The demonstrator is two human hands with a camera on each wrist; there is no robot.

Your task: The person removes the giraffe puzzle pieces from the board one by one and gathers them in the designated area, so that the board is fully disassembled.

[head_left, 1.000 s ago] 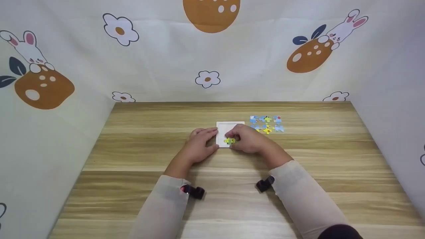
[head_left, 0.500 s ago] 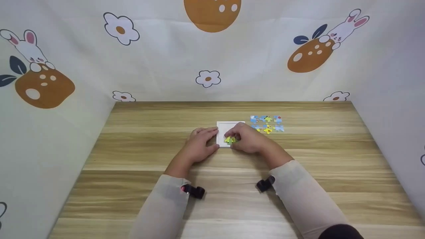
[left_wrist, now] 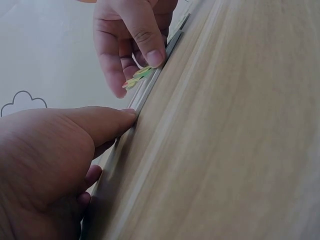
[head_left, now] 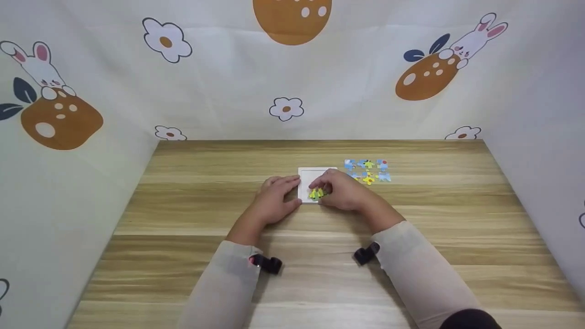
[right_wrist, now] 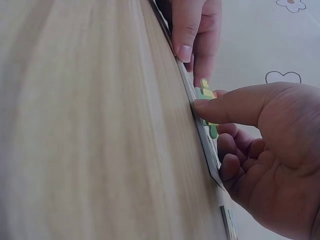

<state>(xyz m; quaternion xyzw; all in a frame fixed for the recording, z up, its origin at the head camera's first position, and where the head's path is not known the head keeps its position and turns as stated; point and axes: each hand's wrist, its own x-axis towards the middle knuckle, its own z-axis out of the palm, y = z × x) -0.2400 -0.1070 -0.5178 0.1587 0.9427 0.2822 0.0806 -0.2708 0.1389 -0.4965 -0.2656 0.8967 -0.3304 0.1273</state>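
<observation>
My right hand (head_left: 342, 191) pinches a yellow-green jigsaw piece (head_left: 316, 194) between thumb and curled fingers, over the lower part of a white square puzzle tray (head_left: 305, 178). In the right wrist view the piece (right_wrist: 207, 107) stands tilted at the tray's near edge, partly behind the thumb. The left wrist view shows the piece (left_wrist: 137, 77) slanted just above the rim. My left hand (head_left: 277, 198) rests its fingertips and fairly straight thumb against the tray's left edge. Whether another piece lies under the pinched one cannot be told.
Several loose blue and yellow jigsaw pieces (head_left: 368, 177) lie in two rows right of the tray, partly behind the right hand. The wooden table (head_left: 315, 256) meets a patterned cloth wall (head_left: 228, 91) at the back and sides.
The jigsaw piece has turned and tilted slightly in my right hand's fingers, staying over the same part of the tray. My left hand has stayed in place.
</observation>
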